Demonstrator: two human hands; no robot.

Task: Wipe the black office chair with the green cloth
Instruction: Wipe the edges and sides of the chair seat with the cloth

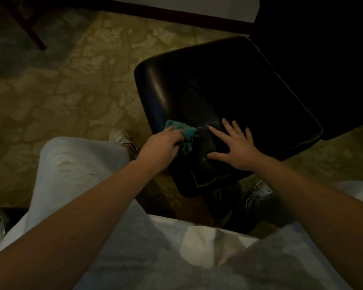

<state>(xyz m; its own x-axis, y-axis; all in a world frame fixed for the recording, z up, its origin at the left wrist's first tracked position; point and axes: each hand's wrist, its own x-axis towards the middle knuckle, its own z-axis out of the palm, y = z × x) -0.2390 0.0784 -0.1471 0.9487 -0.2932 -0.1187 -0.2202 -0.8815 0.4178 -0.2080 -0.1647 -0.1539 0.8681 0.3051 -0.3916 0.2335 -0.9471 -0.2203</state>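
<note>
Head view, left hand [162, 146] fingers bunching green cloth [183, 136] on black office chair [228, 97], right hand [238, 147] spread flat

left hand [162, 143] grips green cloth [183, 136] on black chair seat [228, 84] | right hand [237, 147] flat, fingers spread

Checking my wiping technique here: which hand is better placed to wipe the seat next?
Left. The left hand already grips the green cloth at the near left edge of the chair seat; the right hand lies flat and open, empty, bracing the seat.
</note>
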